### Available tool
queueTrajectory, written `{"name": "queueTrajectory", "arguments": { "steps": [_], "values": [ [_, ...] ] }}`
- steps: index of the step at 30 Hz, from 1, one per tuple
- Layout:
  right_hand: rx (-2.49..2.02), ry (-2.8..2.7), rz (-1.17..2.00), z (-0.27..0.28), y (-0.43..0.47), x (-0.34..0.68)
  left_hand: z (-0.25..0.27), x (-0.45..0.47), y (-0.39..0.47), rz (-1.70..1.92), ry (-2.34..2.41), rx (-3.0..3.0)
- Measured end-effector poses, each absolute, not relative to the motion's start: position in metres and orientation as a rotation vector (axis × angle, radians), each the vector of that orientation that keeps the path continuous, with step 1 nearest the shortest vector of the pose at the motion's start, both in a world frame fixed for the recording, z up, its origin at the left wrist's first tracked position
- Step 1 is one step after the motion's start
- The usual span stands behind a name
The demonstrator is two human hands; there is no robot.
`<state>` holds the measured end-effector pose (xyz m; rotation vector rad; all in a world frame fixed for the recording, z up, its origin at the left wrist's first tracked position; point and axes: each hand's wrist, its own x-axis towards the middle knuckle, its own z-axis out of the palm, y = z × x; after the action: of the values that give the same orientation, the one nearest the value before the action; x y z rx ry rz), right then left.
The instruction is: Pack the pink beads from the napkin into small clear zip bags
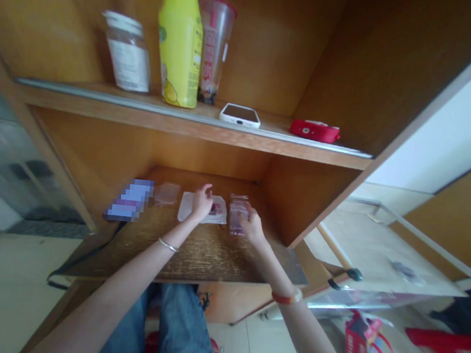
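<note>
My left hand (pixel 202 202) is over a white sheet or shallow tray (pixel 186 208), its fingers partly curled and a little apart, with nothing visible in them. Small dark-red pieces (pixel 216 208) lie on the sheet's right part, just beside that hand. My right hand (pixel 251 224) rests at the right edge of a row of small clear plastic bags (pixel 235 227), thumb and forefinger apart. The bags overlap, and reddish bits show at their near end. Farther left lies a stack of clear plastic sleeves (pixel 166 193).
A phone with a blurred screen (pixel 130 199) leans at the left, its dark strap hanging over the desk edge (pixel 225 281). On the shelf (pixel 199 124) above stand a jar (pixel 128 55), yellow bottle (pixel 179 43) and lidded cup (pixel 217 47), with a white phone (pixel 240 115) and red case (pixel 315 131).
</note>
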<state>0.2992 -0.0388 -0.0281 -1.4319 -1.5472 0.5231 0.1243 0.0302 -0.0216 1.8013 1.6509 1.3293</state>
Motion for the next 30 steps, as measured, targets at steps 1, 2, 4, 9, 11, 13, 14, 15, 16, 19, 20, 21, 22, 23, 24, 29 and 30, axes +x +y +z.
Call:
{"name": "queueTrajectory", "arguments": {
  "steps": [1, 2, 4, 9, 11, 13, 14, 15, 16, 19, 20, 21, 22, 23, 24, 29, 30],
  "values": [
    [-1.433, -1.591, 0.478, -0.027, -0.036, 0.29, -0.019, 0.105, 0.034, 1.282, 1.74, 1.888],
    [-1.426, -1.631, 0.447, -0.027, -0.034, 0.279, -0.018, 0.087, 0.036, 1.209, 1.844, 1.979],
    [-1.369, -1.727, 0.412, -0.026, -0.03, 0.256, -0.018, 0.058, 0.034, 1.064, 2.079, 2.114],
    [-1.216, -1.909, 0.346, -0.028, -0.02, 0.202, -0.027, 0.028, 0.016, 0.529, 2.333, 2.084],
    [-1.182, -1.969, 0.346, -0.028, -0.016, 0.188, -0.029, 0.025, 0.012, 0.459, 2.312, 2.061],
    [-1.145, -2.026, 0.35, -0.027, -0.013, 0.178, -0.028, 0.023, 0.01, 0.454, 2.31, 2.056],
    [-1.13, -2.052, 0.346, -0.026, -0.011, 0.174, -0.026, 0.021, 0.011, 0.456, 2.312, 2.057],
    [-1.121, -2.072, 0.338, -0.025, -0.009, 0.172, -0.024, 0.02, 0.011, 0.465, 2.317, 2.054],
    [-1.122, -2.085, 0.331, -0.025, -0.007, 0.17, -0.02, 0.018, 0.011, 0.487, 2.325, 2.049],
    [-1.142, -2.11, 0.33, -0.026, 0.001, 0.168, -0.008, 0.017, 0.012, 0.7, 2.331, 2.027],
    [-1.148, -2.097, 0.333, -0.027, 0.004, 0.167, -0.005, 0.018, 0.011, 0.828, 2.303, 2.013],
    [-1.146, -2.069, 0.336, -0.028, 0.006, 0.166, -0.002, 0.019, 0.011, 0.966, 2.26, 1.982],
    [-1.136, -2.032, 0.339, -0.029, 0.007, 0.166, 0.0, 0.022, 0.011, 1.098, 2.192, 1.94],
    [-1.122, -1.987, 0.34, -0.03, 0.008, 0.165, 0.001, 0.025, 0.011, 1.214, 2.101, 1.883],
    [-1.109, -1.937, 0.341, -0.031, 0.008, 0.165, 0.001, 0.029, 0.011, 1.311, 1.985, 1.819],
    [-1.063, -1.796, 0.347, -0.034, 0.006, 0.17, -0.01, 0.055, 0.012, 1.454, 1.305, 1.534],
    [-1.069, -1.773, 0.334, -0.035, 0.006, 0.172, -0.012, 0.059, 0.012, 1.471, 1.263, 1.492]
  ]
}}
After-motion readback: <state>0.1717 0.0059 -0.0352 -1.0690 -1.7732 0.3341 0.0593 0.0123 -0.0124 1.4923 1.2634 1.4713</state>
